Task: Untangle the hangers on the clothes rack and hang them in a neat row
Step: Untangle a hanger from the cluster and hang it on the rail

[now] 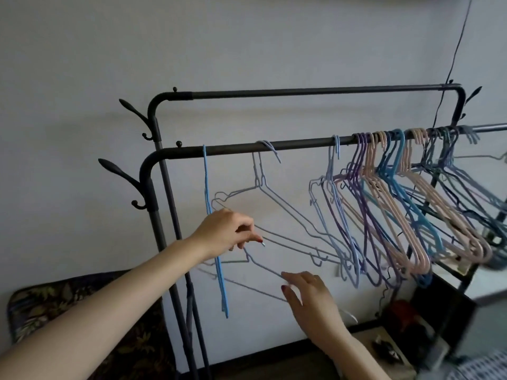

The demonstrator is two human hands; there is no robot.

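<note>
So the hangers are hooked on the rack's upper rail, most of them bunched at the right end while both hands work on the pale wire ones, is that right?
Not quite: the head view shows the hangers on the lower rail; the upper rail is bare. The rest holds: left hand, right hand, wire hangers.

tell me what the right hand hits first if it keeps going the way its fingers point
Its fingers point up-left and already meet the lower wire of the pale tangled hangers; beyond that, probably the left hand, though depth is unclear.
</note>
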